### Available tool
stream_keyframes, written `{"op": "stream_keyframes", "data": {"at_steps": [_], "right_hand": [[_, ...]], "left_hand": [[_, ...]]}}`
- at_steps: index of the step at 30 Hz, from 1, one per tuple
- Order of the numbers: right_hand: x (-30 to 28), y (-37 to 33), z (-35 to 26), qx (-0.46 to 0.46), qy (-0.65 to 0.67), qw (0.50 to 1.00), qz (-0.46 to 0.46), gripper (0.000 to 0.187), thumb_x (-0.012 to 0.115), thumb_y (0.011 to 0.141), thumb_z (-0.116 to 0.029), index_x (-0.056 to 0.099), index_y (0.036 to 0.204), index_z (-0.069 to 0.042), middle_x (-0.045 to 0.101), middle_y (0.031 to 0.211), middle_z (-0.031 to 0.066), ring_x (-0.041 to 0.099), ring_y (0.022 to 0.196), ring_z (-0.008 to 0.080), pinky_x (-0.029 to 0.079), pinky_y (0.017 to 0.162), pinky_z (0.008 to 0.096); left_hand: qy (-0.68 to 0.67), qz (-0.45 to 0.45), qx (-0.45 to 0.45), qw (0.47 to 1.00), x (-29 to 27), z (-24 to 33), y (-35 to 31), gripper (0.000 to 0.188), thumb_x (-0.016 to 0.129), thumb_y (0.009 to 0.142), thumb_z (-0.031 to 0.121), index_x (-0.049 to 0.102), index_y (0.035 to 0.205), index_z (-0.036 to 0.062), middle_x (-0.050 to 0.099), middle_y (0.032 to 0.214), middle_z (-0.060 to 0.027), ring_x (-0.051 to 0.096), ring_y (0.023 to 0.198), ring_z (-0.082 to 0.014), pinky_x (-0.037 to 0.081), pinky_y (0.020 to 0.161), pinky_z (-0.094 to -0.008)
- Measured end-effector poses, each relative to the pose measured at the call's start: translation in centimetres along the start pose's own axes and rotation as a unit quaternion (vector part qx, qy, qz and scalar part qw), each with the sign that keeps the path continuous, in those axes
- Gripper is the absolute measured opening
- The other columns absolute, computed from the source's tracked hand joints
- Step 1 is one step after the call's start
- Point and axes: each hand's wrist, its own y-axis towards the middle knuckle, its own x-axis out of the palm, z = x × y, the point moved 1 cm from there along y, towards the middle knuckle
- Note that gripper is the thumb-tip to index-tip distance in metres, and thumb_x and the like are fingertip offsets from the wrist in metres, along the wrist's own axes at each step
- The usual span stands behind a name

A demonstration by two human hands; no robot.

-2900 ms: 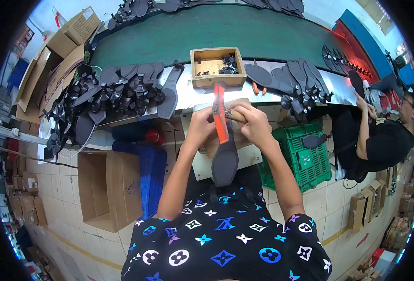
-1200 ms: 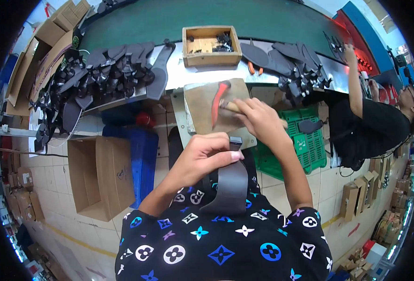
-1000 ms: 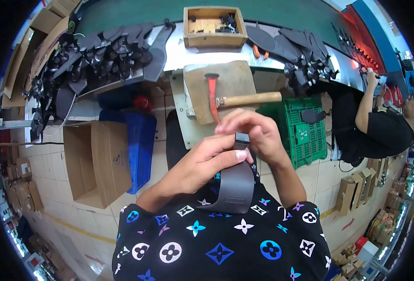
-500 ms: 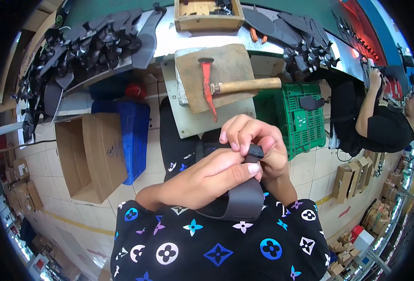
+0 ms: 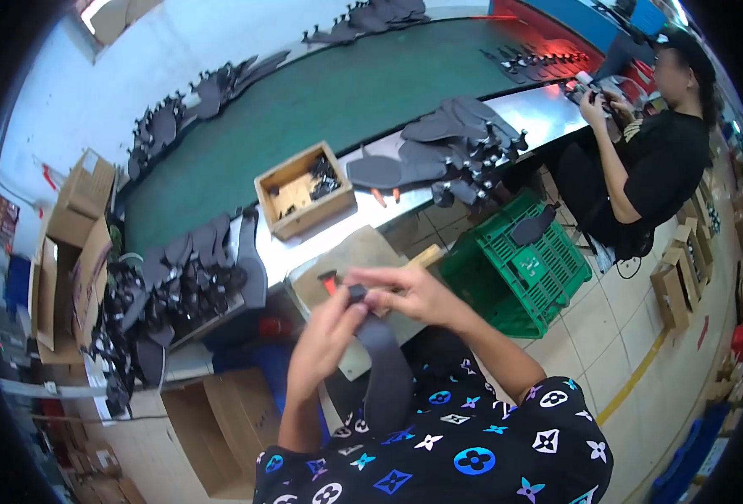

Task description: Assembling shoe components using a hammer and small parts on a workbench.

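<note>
My left hand (image 5: pixel 325 334) and my right hand (image 5: pixel 409 290) both grip the top end of a dark grey strap-like piece (image 5: pixel 386 370) that hangs down toward my lap. A small black fitting (image 5: pixel 356 293) sits at its top between my fingertips. Behind my hands lies a brown work pad (image 5: pixel 350 259) on the bench edge, with a red-handled tool (image 5: pixel 329 283) and a wooden hammer handle (image 5: pixel 426 254) partly hidden by my hands.
A wooden box of small parts (image 5: pixel 304 189) stands on the bench by a green conveyor belt (image 5: pixel 329 101). Dark cut pieces pile at left (image 5: pixel 178 281) and right (image 5: pixel 460 139). A green crate (image 5: pixel 519 260) sits on the floor. A seated person (image 5: pixel 640 160) works at right. Cardboard boxes (image 5: pixel 73 239) stand left.
My hands have lifted the dark piece from my lap up to the bench edge. My view has tilted up and left, so the conveyor and the seated person show more.
</note>
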Motion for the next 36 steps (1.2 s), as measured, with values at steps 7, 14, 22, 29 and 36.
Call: {"op": "stream_keyframes", "data": {"at_steps": [7, 14, 22, 29, 36], "right_hand": [[-22.2, 6.7, 0.4, -0.074, -0.624, 0.636, 0.449, 0.049, 0.06, 0.094, -0.031, 0.052, 0.131, 0.001, 0.064, 0.114, 0.0219, 0.062, 0.105, 0.0397, 0.047, 0.09, 0.0508], [-30.1, 9.1, 4.4, -0.016, -0.394, 0.819, 0.418, 0.03, 0.067, 0.087, -0.019, 0.061, 0.104, 0.005, 0.069, 0.09, 0.0181, 0.069, 0.081, 0.0295, 0.053, 0.071, 0.0396], [3.5, 4.0, -5.3, 0.016, 0.327, 0.942, 0.077, 0.032, 0.063, 0.097, -0.021, 0.053, 0.12, -0.001, 0.062, 0.094, 0.0084, 0.064, 0.074, 0.0156, 0.053, 0.067, 0.0294], [-0.9, 0.5, 4.8, -0.232, -0.582, 0.762, 0.163, 0.094, 0.077, 0.076, -0.045, 0.029, 0.146, -0.005, 0.059, 0.115, 0.0194, 0.067, 0.081, 0.0375, 0.053, 0.084, 0.0407], [-5.7, -10.8, 13.1, 0.016, -0.402, 0.894, 0.195, 0.025, 0.073, 0.084, -0.019, 0.055, 0.08, -0.002, 0.054, 0.058, 0.0184, 0.059, 0.055, 0.0394, 0.045, 0.051, 0.0446]], "left_hand": [[0.135, 0.487, 0.099, 0.857, -9.6, -0.5, 2.1, 0.024, 0.06, 0.098, 0.019, 0.06, 0.106, -0.0036, 0.063, 0.091, -0.0082, 0.056, 0.082, -0.0141, 0.046, 0.077, -0.0305], [0.385, 0.496, -0.063, 0.776, -11.3, -8.1, 2.2, 0.045, 0.072, 0.086, 0.027, 0.056, 0.119, 0.0, 0.06, 0.117, -0.0173, 0.056, 0.114, -0.0357, 0.04, 0.099, -0.0483], [0.399, 0.312, 0.26, 0.822, -1.7, 1.1, 2.9, 0.083, 0.078, 0.073, 0.008, 0.038, 0.146, 0.0045, 0.034, 0.154, -0.0208, 0.029, 0.144, -0.0372, 0.026, 0.116, -0.0442], [-0.104, 0.408, 0.187, 0.888, -3.2, 1.7, -1.8, 0.054, 0.053, 0.102, 0.023, 0.024, 0.143, 0.0008, 0.06, 0.123, -0.0194, 0.068, 0.094, -0.0229, 0.054, 0.08, -0.0309], [0.411, 0.306, -0.069, 0.856, 1.8, -10.6, 4.2, 0.071, 0.061, 0.095, 0.022, 0.022, 0.148, -0.0042, 0.025, 0.151, -0.0297, 0.031, 0.137, -0.0425, 0.026, 0.11, -0.0559]]}}
